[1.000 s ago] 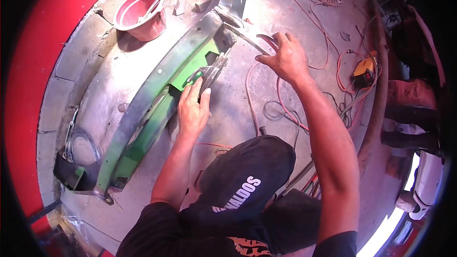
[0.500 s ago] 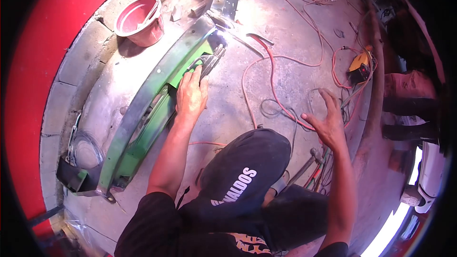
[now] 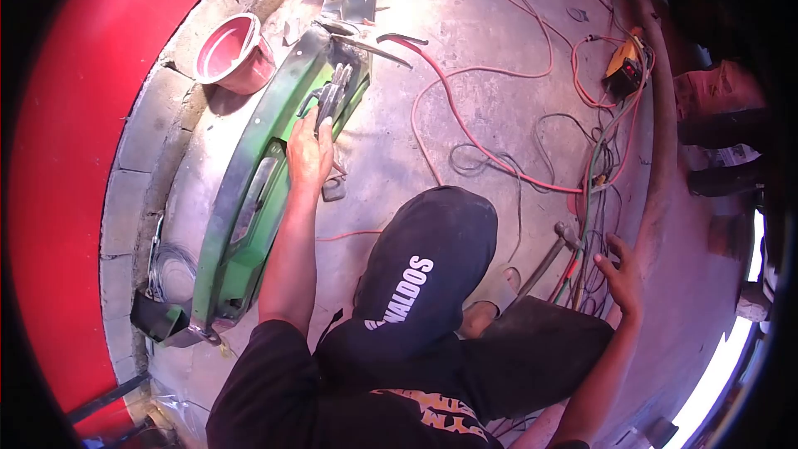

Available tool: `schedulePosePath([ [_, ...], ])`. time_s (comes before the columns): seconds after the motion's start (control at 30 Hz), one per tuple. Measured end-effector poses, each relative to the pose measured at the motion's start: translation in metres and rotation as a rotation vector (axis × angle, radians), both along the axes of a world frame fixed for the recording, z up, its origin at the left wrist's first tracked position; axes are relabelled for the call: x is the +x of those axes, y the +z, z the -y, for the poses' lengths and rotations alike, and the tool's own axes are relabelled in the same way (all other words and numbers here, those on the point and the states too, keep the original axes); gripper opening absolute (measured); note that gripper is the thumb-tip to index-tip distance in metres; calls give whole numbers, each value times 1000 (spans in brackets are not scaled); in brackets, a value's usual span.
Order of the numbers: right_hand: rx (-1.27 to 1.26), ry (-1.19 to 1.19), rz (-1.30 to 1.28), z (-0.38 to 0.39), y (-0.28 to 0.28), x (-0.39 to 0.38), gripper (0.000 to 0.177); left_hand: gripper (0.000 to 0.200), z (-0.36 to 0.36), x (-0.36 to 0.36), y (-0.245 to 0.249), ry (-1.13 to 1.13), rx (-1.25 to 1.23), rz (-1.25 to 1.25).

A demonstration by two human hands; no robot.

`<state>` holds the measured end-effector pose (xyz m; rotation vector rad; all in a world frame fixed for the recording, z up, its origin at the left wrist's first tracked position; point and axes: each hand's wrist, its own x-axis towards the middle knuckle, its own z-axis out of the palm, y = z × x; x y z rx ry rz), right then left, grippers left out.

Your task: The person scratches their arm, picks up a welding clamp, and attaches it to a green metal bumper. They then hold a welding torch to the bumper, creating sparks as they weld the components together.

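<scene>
My left hand [image 3: 310,156] reaches over a long green and grey metal beam [image 3: 218,241], its fingers closed around the near end of a dark metal piece [image 3: 334,93] made of several parallel bars. That piece lies over the beam's green inner side, near the far end. Beside the wrist, a small dark metal bracket [image 3: 334,189] shows on the floor side of the beam. Off to the right, my right hand [image 3: 623,276] is raised with its fingers apart, holding nothing. A black cap [image 3: 436,254] with white lettering and a black shirt fill the space between the forearms.
A red bucket [image 3: 234,54] stands by the block wall [image 3: 143,137]. Coiled wire [image 3: 173,266] lies beyond the beam's near end. Red hoses [image 3: 465,129] and dark cables cross the concrete floor. A hammer [image 3: 565,237] lies near the right knee; a yellow and black machine [image 3: 625,66] stands farther right.
My right hand has moved down and to the right. The whole view has shifted, and more of the beam's green inner side shows. My left hand stays at the dark metal piece.
</scene>
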<state>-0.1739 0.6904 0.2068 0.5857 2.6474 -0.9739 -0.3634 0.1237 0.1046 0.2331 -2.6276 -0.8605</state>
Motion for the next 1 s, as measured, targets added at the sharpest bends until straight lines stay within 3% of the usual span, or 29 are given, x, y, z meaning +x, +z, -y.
schedulePosePath([
  [0.33, -65, 59, -2, -4, 3, -7, 60, 43, -3, -7, -2, -26, -66, -13],
  [0.43, -65, 57, 8, 1, 8, -6, 61, 42, -5, -11, 12, 47, 217, 242],
  [0.53, -65, 57, 18, 2, 10, -4, 61, 47, -2, -8, 6, -11, -71, 4],
  [0.63, -68, 60, 12, 0, 9, -2, 62, 47, -13, -1, 23, -37, -166, 104],
  [0.73, -98, 32, 25, 2, 11, -3, 63, 47, -4, -7, -1, -10, -150, -14],
  [0.77, -130, 3, 48, 7, 17, -6, 65, 49, -3, -11, -1, 85, 232, 200],
  [0.87, 0, 60, 64, 2, 17, -3, 67, 51, -7, -6, 10, 135, 336, 219],
  [1.0, -64, 64, 24, -3, 10, -2, 65, 48, 4, -8, -9, 0, 73, 38],
])
